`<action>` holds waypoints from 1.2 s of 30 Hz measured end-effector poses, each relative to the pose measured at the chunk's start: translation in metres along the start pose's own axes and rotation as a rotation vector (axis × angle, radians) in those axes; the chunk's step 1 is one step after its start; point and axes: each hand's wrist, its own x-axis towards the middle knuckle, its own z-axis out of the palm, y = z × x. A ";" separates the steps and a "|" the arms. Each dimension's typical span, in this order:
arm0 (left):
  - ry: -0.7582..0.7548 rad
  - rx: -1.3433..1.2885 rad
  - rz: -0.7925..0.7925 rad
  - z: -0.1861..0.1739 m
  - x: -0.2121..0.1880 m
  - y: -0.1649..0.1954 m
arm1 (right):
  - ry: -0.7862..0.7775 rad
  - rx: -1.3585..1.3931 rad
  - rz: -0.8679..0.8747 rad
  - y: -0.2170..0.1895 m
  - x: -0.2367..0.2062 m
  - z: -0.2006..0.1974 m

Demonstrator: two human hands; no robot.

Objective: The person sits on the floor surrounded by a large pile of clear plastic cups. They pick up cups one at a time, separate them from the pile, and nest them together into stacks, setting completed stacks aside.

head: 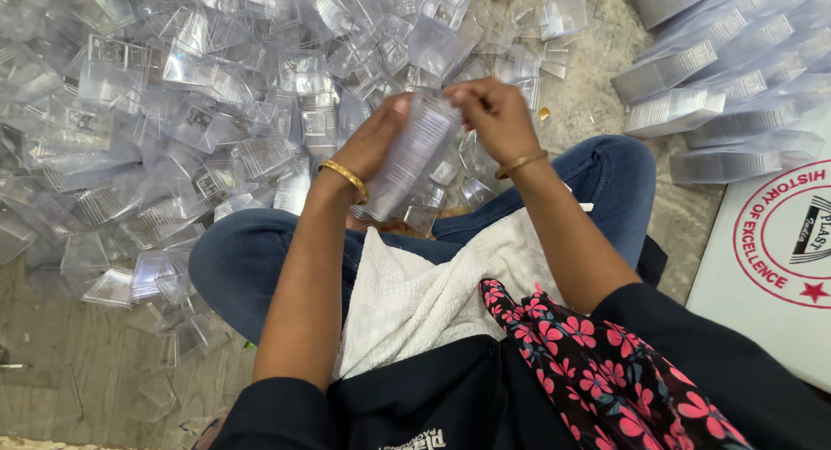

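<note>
Stack of clear trays (411, 160): one long nested stack of thin clear plastic pieces, held tilted between both hands at the upper middle of the frame, above the knees.
Left hand (370, 143): cupped around the lower left side of the stack, thumb up by its top end; one gold bangle (344, 177) on the wrist.
Right hand (495, 117): fingers curled, pinching the top end of the stack from the right; one gold bangle (520, 163) on this wrist too.
Loose pile (199, 112): too many to count; clear square plastic pieces heaped across the whole upper left and top middle of the frame, some spilling down the left edge.
Finished rows (718, 78): about seven or eight long nested stacks lying side by side at the upper right, set well apart from the loose pile.
Carton (762, 277): one white box at the right edge, bearing a round red and black printed emblem with a red star.
Lap: blue jeans (260, 260), one white textured cloth (433, 286) over them, and a black scarf with pink flowers (597, 372) at the lower right.
Surface: pale speckled stone floor (597, 86) at the top, grey streaked floor at the lower left.
</note>
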 end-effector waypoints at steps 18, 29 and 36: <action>-0.214 -0.405 0.015 0.048 0.008 -0.008 | -0.003 -0.360 -0.425 0.006 -0.130 -0.030; 0.040 0.101 0.058 0.026 0.010 -0.028 | 0.881 0.583 0.239 0.192 -0.261 -0.251; 0.062 -0.024 -0.057 0.021 0.011 -0.039 | 0.882 0.437 0.486 0.191 -0.151 -0.304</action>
